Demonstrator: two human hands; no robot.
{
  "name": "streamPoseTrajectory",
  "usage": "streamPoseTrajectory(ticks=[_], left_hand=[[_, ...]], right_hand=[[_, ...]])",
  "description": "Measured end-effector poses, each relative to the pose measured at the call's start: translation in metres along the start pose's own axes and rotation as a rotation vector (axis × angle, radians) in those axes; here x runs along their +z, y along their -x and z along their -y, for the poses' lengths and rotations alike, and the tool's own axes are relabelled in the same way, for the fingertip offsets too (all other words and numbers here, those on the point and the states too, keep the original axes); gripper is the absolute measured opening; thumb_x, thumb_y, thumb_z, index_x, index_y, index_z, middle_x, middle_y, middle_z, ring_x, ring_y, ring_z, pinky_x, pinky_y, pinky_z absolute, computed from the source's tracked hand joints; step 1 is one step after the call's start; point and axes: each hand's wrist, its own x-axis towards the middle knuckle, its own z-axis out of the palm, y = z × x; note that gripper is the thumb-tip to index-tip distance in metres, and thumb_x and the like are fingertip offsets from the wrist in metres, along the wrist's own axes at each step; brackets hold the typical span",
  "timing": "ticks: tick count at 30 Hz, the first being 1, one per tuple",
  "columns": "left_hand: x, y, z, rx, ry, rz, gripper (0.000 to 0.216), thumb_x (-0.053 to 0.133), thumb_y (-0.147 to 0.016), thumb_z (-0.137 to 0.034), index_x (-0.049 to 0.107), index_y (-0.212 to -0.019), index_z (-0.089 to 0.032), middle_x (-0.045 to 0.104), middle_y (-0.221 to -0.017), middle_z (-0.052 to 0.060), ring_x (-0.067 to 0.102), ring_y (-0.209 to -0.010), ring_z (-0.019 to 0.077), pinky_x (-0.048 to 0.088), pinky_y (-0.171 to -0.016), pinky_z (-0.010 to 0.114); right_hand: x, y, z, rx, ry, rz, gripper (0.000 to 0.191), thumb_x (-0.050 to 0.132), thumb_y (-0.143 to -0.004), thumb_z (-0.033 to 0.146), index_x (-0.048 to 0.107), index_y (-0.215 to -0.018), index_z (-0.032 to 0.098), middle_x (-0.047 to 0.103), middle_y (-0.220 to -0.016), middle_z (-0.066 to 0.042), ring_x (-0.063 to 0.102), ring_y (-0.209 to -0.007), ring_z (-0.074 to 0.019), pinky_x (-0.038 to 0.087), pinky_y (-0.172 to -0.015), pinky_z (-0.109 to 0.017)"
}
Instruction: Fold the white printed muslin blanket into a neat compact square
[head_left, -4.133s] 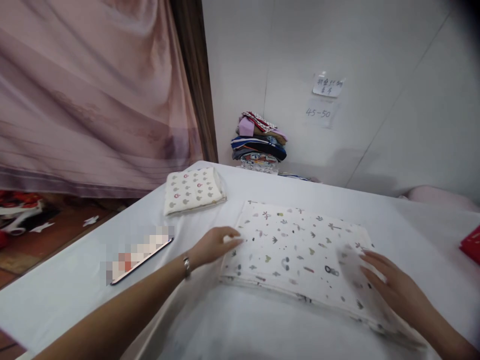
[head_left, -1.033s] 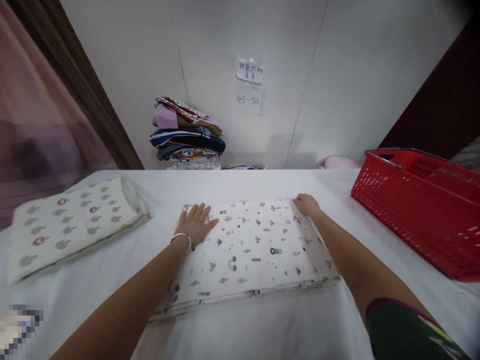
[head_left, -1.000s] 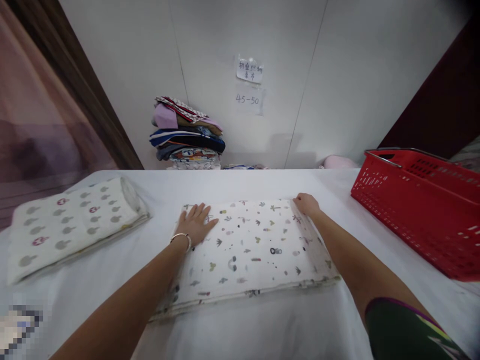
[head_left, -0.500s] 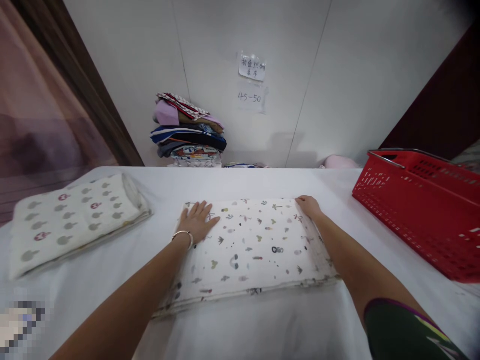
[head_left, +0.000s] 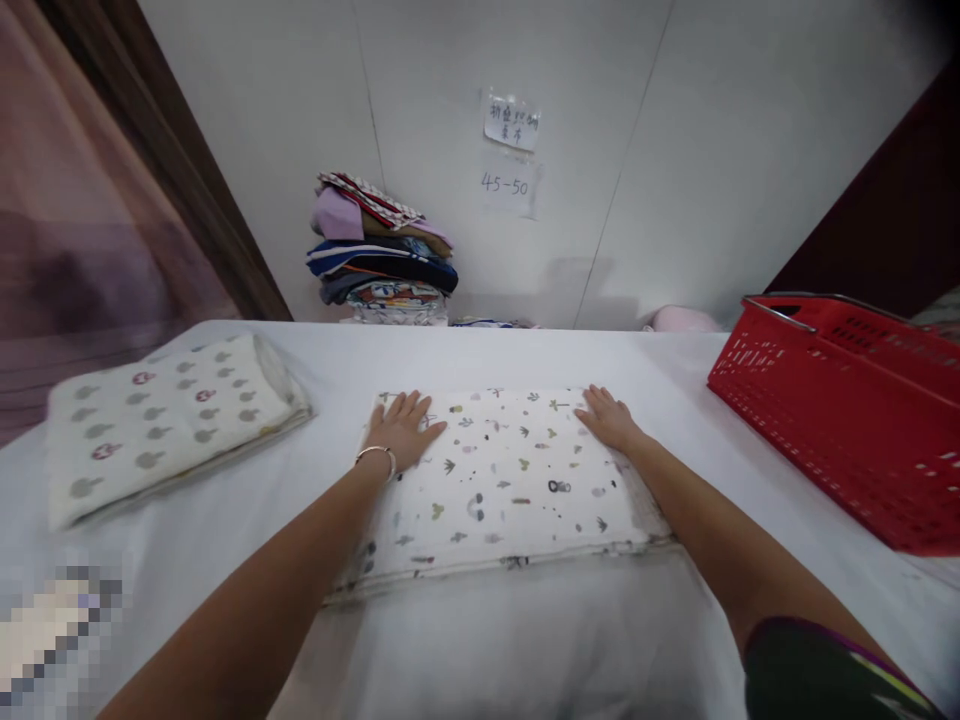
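A folded white cloth with small printed motifs lies in front of me on the white-covered table. My left hand, a bracelet on its wrist, rests flat on the cloth's far left corner with fingers spread. My right hand lies flat on the far right corner, fingers stretched out. Neither hand holds anything.
A second folded cloth with grey and red motifs lies at the left. A red plastic basket stands at the right. A pile of folded clothes sits against the wall behind the table. A pink curtain hangs at the left.
My right hand has opened from gripping the far right corner and now lies flat on the cloth. The left hand stays flat on its corner. The view shifted slightly.
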Motion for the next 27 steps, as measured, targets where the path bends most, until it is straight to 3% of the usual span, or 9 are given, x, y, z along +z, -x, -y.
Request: streamPoseTrajectory(ticks=[3, 6, 10, 13, 18, 23, 27], left_hand=[[-0.003, 0.000, -0.002, -0.003, 0.034, 0.013, 0.078, 0.019, -0.079, -0.071, 0.025, -0.142, -0.025, 0.014, -0.152, 0.001, 0.007, -0.140, 0.0277, 0.007, -0.111, 0.052], [-0.013, -0.005, -0.002, -0.015, 0.110, 0.040, 0.075, 0.021, -0.081, -0.068, 0.028, -0.141, -0.024, 0.016, -0.151, 0.004, 0.011, -0.139, 0.0273, 0.010, -0.110, 0.052], [-0.029, 0.002, 0.007, -0.019, 0.191, 0.038, 0.065, 0.011, -0.089, -0.054, 0.029, -0.140, -0.020, 0.023, -0.149, 0.008, 0.018, -0.138, 0.0232, 0.019, -0.109, 0.044], [-0.031, 0.034, 0.019, 0.007, 0.177, 0.028, 0.063, 0.017, -0.088, -0.057, 0.031, -0.140, -0.024, 0.019, -0.151, 0.005, 0.011, -0.139, 0.0225, 0.014, -0.111, 0.044], [-0.015, 0.094, 0.030, 0.105, 0.156, 0.087, 0.065, 0.026, -0.085, -0.063, 0.027, -0.141, -0.030, 0.014, -0.152, 0.000, 0.006, -0.140, 0.0227, 0.005, -0.111, 0.049], [-0.015, 0.097, 0.028, 0.064, 0.286, 0.080, 0.060, 0.033, -0.085, -0.058, 0.032, -0.138, -0.030, 0.017, -0.151, 0.000, 0.009, -0.140, 0.0215, 0.003, -0.112, 0.049], [-0.026, 0.103, 0.029, -0.047, 0.494, -0.029, 0.050, 0.035, -0.087, -0.052, 0.050, -0.126, -0.025, 0.034, -0.145, 0.002, 0.025, -0.135, 0.0211, 0.017, -0.112, 0.039]], right_hand=[[-0.010, 0.004, 0.009, 0.004, 0.088, 0.005, 0.059, 0.029, -0.091, 0.051, 0.033, -0.139, 0.018, 0.019, -0.150, -0.009, 0.009, -0.138, -0.0270, 0.012, -0.107, -0.054], [-0.016, 0.025, 0.025, -0.055, 0.130, -0.098, 0.057, 0.029, -0.092, 0.050, 0.035, -0.138, 0.016, 0.020, -0.149, -0.010, 0.007, -0.138, -0.0257, 0.010, -0.108, -0.053], [0.002, 0.071, 0.038, -0.250, 0.105, -0.106, 0.060, 0.026, -0.092, 0.054, 0.033, -0.140, 0.019, 0.022, -0.149, -0.009, 0.012, -0.138, -0.0244, 0.015, -0.109, -0.049], [0.020, 0.092, 0.035, -0.296, 0.109, -0.099, 0.060, 0.025, -0.092, 0.054, 0.035, -0.139, 0.018, 0.026, -0.147, -0.009, 0.016, -0.137, -0.0244, 0.016, -0.109, -0.048], [0.032, 0.088, 0.026, -0.291, 0.129, -0.145, 0.058, 0.027, -0.090, 0.051, 0.039, -0.137, 0.019, 0.030, -0.146, -0.009, 0.019, -0.136, -0.0258, 0.020, -0.108, -0.048], [0.033, 0.084, 0.021, -0.304, 0.146, -0.154, 0.059, 0.024, -0.090, 0.051, 0.038, -0.137, 0.018, 0.031, -0.145, -0.008, 0.022, -0.135, -0.0243, 0.022, -0.108, -0.048], [0.032, 0.084, 0.016, -0.315, 0.124, -0.138, 0.061, 0.022, -0.090, 0.053, 0.041, -0.135, 0.016, 0.032, -0.145, -0.009, 0.023, -0.135, -0.0240, 0.024, -0.108, -0.048]])
